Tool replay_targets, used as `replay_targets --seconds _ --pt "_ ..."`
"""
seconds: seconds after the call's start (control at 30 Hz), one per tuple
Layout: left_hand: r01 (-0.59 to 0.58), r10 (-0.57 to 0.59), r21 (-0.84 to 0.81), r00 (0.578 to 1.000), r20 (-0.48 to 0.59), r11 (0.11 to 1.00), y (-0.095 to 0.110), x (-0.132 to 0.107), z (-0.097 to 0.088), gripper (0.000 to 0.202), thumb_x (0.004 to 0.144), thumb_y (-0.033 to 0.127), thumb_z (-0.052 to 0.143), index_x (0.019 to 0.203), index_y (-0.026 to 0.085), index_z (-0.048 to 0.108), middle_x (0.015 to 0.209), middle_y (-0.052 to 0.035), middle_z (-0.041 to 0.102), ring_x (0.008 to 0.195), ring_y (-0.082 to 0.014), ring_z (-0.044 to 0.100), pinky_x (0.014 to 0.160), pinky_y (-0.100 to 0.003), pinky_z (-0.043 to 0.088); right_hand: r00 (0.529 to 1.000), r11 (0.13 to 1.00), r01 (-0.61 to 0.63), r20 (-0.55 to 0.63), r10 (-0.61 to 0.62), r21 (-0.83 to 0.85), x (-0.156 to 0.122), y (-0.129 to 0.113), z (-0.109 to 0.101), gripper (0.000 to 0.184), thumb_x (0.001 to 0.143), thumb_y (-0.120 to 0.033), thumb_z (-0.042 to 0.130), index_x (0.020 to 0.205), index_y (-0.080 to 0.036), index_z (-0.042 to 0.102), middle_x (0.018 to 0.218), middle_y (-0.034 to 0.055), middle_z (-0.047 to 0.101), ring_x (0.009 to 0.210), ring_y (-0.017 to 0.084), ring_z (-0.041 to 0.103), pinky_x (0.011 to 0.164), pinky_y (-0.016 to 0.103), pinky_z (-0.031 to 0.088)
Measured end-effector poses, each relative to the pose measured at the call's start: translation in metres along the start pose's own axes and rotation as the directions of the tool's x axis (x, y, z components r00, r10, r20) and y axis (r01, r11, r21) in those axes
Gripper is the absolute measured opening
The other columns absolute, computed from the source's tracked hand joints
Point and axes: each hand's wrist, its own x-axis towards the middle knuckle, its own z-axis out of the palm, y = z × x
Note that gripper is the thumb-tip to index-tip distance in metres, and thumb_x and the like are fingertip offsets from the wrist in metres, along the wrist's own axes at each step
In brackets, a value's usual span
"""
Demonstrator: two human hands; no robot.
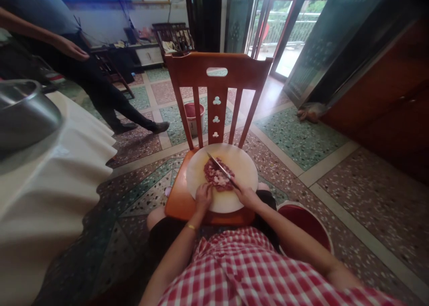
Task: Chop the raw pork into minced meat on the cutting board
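Note:
A round white cutting board [246, 172] lies on the seat of a wooden chair in front of me. Chopped red meat [217, 178] is heaped near its middle. My right hand [246, 195] is closed around the handle of a knife [219, 165], whose blade slants up and left across the meat. At the lower left of the heap rests my left hand [203, 196]. Its fingers are bent but a little apart, with the tips at the meat's edge, and nothing shows gripped in them.
The chair's slatted back [217, 80] rises behind the board. Beyond it stands a bin [194, 118]. A metal pot [28, 116] sits on a cloth-covered table [73, 149] at left, where another person [90, 69] stands. A red round container [303, 227] is by my right leg.

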Motion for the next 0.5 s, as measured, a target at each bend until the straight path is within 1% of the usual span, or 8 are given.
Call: replay_targets --seconds 0.1,0.17,0.23,0.3,0.33,0.37,0.4,0.5 --pt "-0.007 0.007 0.003 1.000 0.001 1.000 0.000 -0.001 0.000 0.021 0.087 0.017 0.042 0.100 0.018 0.058 0.090 -0.0059 0.060 0.088 -0.0188 0.054 0.080 -0.033 0.046 0.993 0.991 0.077 -0.101 -0.065 0.112 0.001 -0.010 -0.010 0.053 0.092 -0.026 0.038 0.143 -0.023 0.026 0.129 0.0052 0.051 0.118 0.021 0.046 0.098 0.036 0.040" --pt "-0.013 0.013 0.016 1.000 0.001 1.000 0.000 -0.001 0.000 0.022 0.087 0.017 0.042 0.102 0.019 0.057 0.091 -0.0059 0.060 0.089 -0.0190 0.054 0.081 -0.033 0.045 0.983 0.986 0.102 -0.164 -0.080 0.129 0.003 -0.013 -0.013 0.053 0.093 -0.026 0.038 0.144 -0.022 0.024 0.132 0.0059 0.048 0.120 0.020 0.044 0.099 0.035 0.039" --pt "-0.022 0.022 0.023 1.000 0.001 0.999 0.000 -0.001 0.000 0.022 0.086 0.016 0.043 0.102 0.019 0.057 0.093 -0.0063 0.060 0.091 -0.0192 0.054 0.083 -0.034 0.045 0.992 0.996 0.026 -0.122 -0.015 0.091 0.006 -0.009 -0.010 0.053 0.091 -0.024 0.040 0.143 -0.023 0.026 0.129 0.0060 0.050 0.117 0.022 0.048 0.096 0.036 0.041" --pt "-0.025 0.025 0.028 1.000 0.000 0.999 0.000 0.000 0.000 0.022 0.086 0.016 0.043 0.102 0.019 0.057 0.093 -0.0065 0.060 0.091 -0.0194 0.054 0.083 -0.034 0.045 0.997 0.996 -0.077 -0.018 0.078 0.038 0.008 -0.003 -0.006 0.053 0.090 -0.022 0.042 0.142 -0.024 0.029 0.121 0.0060 0.057 0.110 0.024 0.054 0.091 0.037 0.045" --pt "-0.026 0.026 0.028 1.000 0.001 0.999 0.001 0.000 -0.001 0.022 0.085 0.016 0.043 0.102 0.019 0.057 0.093 -0.0065 0.060 0.090 -0.0193 0.054 0.082 -0.034 0.045 0.995 0.994 -0.104 0.013 0.103 0.026 0.008 0.000 -0.005 0.053 0.090 -0.022 0.042 0.141 -0.023 0.030 0.118 0.0059 0.059 0.108 0.024 0.055 0.090 0.038 0.046" --pt "-0.025 0.025 0.026 1.000 0.003 0.999 0.001 0.000 -0.001 0.022 0.086 0.016 0.043 0.102 0.019 0.058 0.092 -0.0064 0.060 0.090 -0.0193 0.054 0.082 -0.034 0.045 0.994 0.994 -0.105 0.016 0.104 0.027 0.007 0.001 -0.006 0.052 0.090 -0.023 0.042 0.141 -0.023 0.031 0.116 0.0057 0.060 0.107 0.024 0.056 0.090 0.037 0.046" --pt "-0.021 0.021 0.024 1.000 0.004 0.999 0.001 0.000 -0.001 0.022 0.086 0.016 0.043 0.101 0.019 0.058 0.091 -0.0064 0.060 0.089 -0.0193 0.054 0.081 -0.034 0.046 0.997 0.996 -0.082 -0.009 0.082 0.038 0.006 0.001 -0.007 0.052 0.091 -0.024 0.042 0.141 -0.024 0.031 0.117 0.0054 0.060 0.107 0.024 0.055 0.091 0.037 0.045" --pt "-0.012 0.012 0.012 1.000 0.000 1.000 0.002 0.000 -0.001 0.020 0.086 0.016 0.043 0.100 0.018 0.058 0.091 -0.0061 0.061 0.088 -0.0190 0.054 0.081 -0.034 0.045 0.989 0.999 0.024 -0.147 -0.018 0.041 0.004 -0.005 -0.014 0.052 0.092 -0.026 0.040 0.142 -0.025 0.028 0.124 0.0049 0.055 0.111 0.022 0.053 0.094 0.035 0.043"
